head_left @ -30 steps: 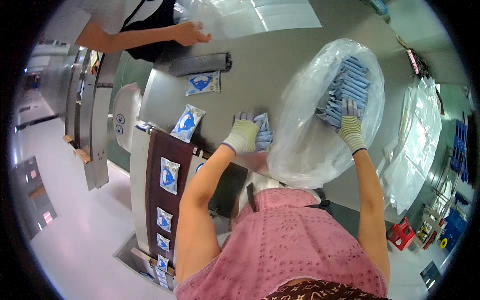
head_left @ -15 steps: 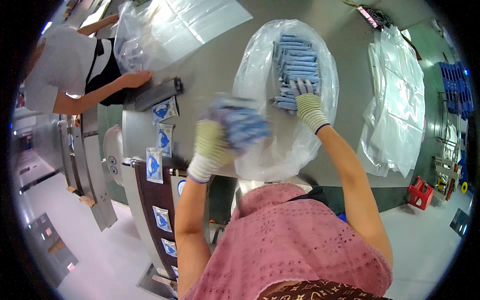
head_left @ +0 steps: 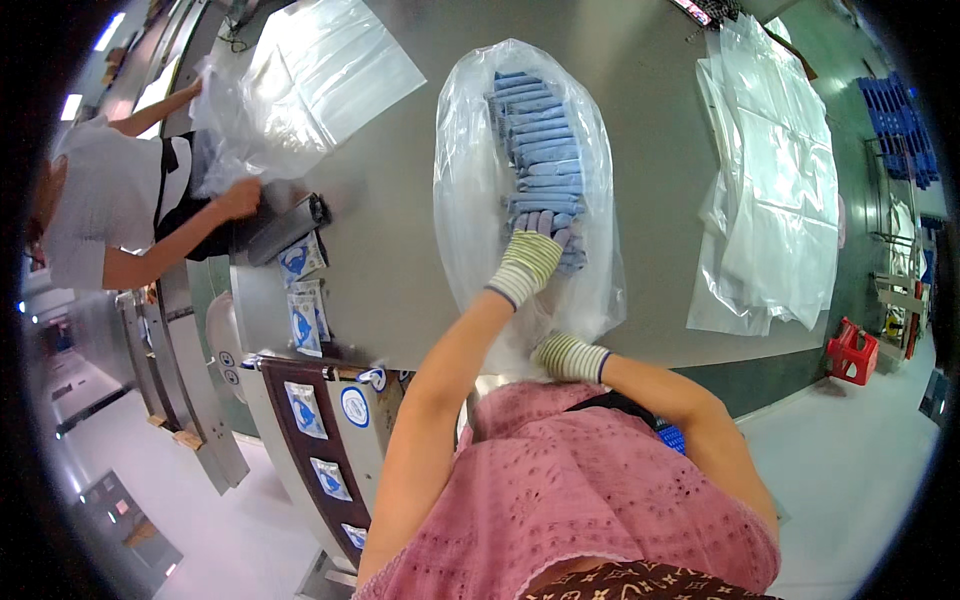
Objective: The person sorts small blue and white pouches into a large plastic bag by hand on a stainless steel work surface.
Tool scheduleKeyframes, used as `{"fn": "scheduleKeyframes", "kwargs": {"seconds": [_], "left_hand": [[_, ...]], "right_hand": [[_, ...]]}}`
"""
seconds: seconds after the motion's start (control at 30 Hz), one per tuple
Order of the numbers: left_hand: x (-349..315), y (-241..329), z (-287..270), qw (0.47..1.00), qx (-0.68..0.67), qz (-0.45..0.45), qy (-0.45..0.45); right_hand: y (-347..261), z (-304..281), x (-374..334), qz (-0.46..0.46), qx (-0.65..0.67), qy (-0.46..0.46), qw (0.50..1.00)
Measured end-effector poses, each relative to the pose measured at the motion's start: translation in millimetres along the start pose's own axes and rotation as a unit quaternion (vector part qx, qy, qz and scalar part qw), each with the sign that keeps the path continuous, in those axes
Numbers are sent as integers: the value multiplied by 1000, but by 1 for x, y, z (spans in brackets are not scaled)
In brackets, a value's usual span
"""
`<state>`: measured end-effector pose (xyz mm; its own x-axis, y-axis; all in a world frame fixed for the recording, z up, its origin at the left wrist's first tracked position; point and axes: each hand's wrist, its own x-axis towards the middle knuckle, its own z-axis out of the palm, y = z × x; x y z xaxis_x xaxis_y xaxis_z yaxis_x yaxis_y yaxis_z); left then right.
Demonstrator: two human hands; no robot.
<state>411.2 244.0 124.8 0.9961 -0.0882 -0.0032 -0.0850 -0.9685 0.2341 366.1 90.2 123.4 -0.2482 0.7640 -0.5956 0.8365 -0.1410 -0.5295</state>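
A large clear plastic bag lies on the metal table with a row of blue-and-white sachets standing on edge inside it. My left hand, in a striped knit glove, reaches into the bag; its fingers curl over the sachets at the near end of the row. Closer to my body, my right hand, gloved alike, is at the bag's near edge. Its fingers are bent around the bunched plastic, and their tips are partly hidden.
On my left a dark conveyor belt carries single sachets, several more piled at its far end by a dark roller. A co-worker's hands handle another clear bag. Flat plastic bags are stacked at right; a red crate stands on the floor.
My left hand has swung right from over the table, bringing its bunch of sachets into the bag. My right hand has left the row and drawn back to the bag's near edge.
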Motion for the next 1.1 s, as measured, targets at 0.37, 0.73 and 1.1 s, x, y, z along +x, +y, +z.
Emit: {"fn": "scheduleKeyframes", "kwargs": {"seconds": [0.37, 0.73, 1.1], "left_hand": [[-3, 17, 1, 998, -44, -40, 13], [-87, 71, -25, 893, -111, 60, -432], [-297, -140, -118, 886, -112, -439, -96]], "right_hand": [[65, -76, -32, 115, 69, 114, 984], [68, -96, -10, 194, -29, 122, 973], [81, -66, -5, 216, -64, 88, 970]]}}
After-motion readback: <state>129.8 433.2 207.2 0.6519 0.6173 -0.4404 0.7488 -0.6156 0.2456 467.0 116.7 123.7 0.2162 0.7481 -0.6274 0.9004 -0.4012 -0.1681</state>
